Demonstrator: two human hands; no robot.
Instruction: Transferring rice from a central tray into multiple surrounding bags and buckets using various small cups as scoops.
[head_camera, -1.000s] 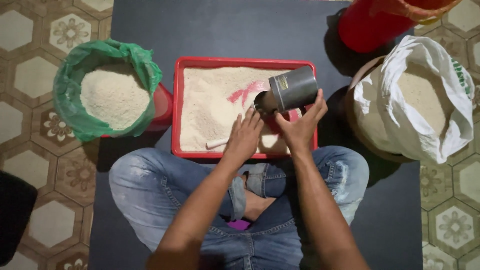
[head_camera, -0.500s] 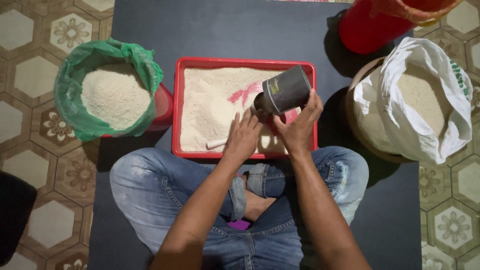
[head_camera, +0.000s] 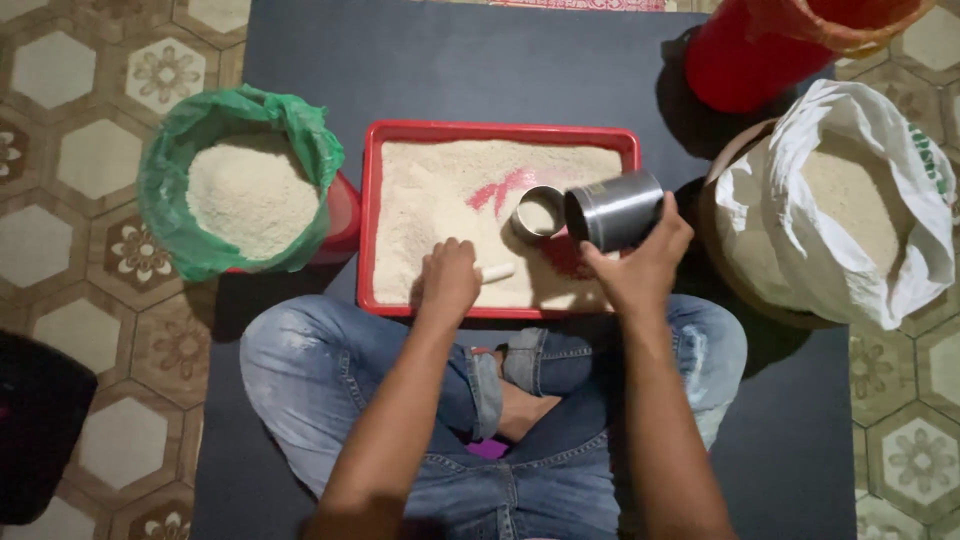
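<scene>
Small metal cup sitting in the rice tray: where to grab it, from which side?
Grip the small metal cup by its round rim, from straight above. It stands upright, mouth up, partly filled, sunk in the rice of the red tray. The right hand holds a larger tin close beside, crowding that side.

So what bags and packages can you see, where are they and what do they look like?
Green bag: left of the tray, open, crinkly, heaped with pale grain.
White sack: right side, open, rolled top, small green print on it, pale grain inside.
Red tray: middle, rectangular, spread with grain.
No signs or screens.
</scene>
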